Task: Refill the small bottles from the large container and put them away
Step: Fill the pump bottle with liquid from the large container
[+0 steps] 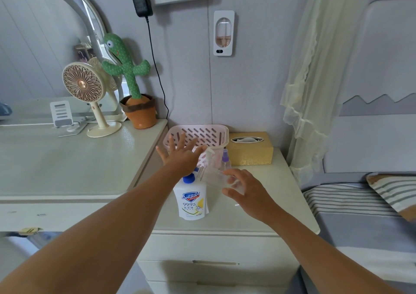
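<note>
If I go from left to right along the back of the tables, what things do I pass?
Phone stand → fan → toy cactus in its pot → pink basket → gold tissue box.

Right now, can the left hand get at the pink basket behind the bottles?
Probably yes. The left hand is open, fingers spread, hovering over the pink basket's near rim with nothing between them. The large soap bottle stands nearer the person, out of the way.
</note>
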### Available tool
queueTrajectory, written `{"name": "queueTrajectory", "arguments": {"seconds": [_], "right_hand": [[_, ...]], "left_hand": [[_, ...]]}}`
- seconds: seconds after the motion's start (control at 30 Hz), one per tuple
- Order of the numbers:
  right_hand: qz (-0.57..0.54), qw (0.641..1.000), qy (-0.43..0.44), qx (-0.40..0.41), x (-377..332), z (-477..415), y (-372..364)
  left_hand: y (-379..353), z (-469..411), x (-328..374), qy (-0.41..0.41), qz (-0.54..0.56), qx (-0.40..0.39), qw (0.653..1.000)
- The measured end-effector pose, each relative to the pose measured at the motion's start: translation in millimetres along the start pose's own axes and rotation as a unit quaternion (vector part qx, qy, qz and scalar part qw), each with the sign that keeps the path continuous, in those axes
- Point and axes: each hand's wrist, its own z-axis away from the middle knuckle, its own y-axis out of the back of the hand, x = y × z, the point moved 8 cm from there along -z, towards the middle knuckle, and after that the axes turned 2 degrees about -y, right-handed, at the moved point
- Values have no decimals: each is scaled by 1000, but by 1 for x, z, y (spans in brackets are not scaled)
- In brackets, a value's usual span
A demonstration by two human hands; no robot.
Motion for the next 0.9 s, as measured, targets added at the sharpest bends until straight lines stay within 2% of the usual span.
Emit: {"name": "queueTrajectory", "arguments": {"seconds": [0.57, 0.9], "right_hand": [[10, 1000, 7, -7, 3, -2, -3], [5, 1000, 11, -3, 1, -10, -3]], "left_hand": [[-10, 4, -1, -2, 18, -31, 999], [-3, -5, -9, 8, 26, -17, 999]]}}
